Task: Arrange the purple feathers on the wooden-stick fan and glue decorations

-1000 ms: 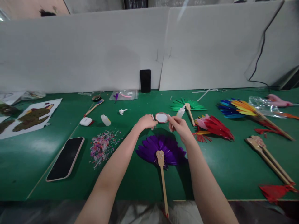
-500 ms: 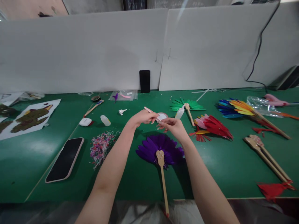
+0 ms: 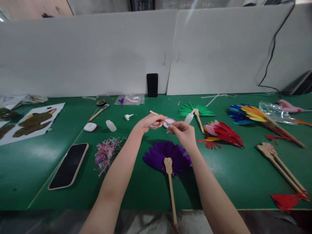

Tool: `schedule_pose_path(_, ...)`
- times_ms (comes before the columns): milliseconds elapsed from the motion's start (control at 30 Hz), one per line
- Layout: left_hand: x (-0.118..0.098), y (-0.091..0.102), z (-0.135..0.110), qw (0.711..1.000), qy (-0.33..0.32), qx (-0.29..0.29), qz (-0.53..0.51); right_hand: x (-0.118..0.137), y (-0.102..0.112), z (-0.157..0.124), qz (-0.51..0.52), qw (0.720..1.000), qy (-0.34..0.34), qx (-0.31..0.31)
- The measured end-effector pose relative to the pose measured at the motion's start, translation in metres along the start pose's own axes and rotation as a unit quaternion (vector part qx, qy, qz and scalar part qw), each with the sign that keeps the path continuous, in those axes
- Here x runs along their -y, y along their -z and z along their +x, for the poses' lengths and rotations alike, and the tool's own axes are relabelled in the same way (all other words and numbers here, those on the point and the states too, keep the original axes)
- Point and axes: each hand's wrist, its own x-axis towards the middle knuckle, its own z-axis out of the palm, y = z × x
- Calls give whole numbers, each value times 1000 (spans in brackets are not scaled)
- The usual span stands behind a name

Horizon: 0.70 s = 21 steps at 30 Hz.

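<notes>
The left hand [image 3: 151, 122], fingers curled, grips a slim pink stick [image 3: 154, 113] beyond the purple fan [image 3: 157, 156]; the right hand's [image 3: 184, 130] fingertips close near its tip, any hold unclear. Past the fan, beside a round white dish [image 3: 169, 121], steady wrists would serve best.

A wide green table [image 3: 243, 185] with a soft sheen fills the foreground. Along its back edge stand a left white panel [image 3: 97, 55] and a right white panel [image 3: 219, 55], meeting at a narrow seam. A black cable [image 3: 274, 40] trails down at right. Above, a grey wall [image 3: 97, 6] meets a pinkish wall [image 3: 29, 8].
</notes>
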Motion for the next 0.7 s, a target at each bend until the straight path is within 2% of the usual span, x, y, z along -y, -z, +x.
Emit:
schedule_pose_path(333,1,1,0,1000,9,5,-5,-2,2,1,-8,1000,5,0)
schedule_pose_path(700,-4,-2,-5,1000,-21,-1,-9,5,0,-2,-17,999,29,-11)
